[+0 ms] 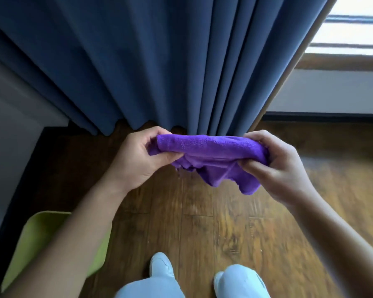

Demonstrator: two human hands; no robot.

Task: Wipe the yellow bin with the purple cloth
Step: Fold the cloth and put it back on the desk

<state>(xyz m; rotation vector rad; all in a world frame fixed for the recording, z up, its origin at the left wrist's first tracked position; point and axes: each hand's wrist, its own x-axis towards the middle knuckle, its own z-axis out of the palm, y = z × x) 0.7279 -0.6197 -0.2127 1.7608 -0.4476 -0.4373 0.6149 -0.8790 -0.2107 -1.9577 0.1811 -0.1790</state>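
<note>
A purple cloth [211,157] is stretched between both hands at mid-frame, above the wooden floor, with a loose corner hanging down toward the right. My left hand [136,160] pinches its left end between thumb and fingers. My right hand [276,166] grips the bunched right end. The yellow bin [30,244] stands on the floor at the lower left, below and apart from the cloth; my left forearm crosses over it and hides much of it.
A dark blue curtain [159,61] hangs to the floor straight ahead. A grey wall with a dark baseboard [30,160] runs along the left. A bright window [353,29] is at the upper right. My knees and white shoes [162,265] show at the bottom.
</note>
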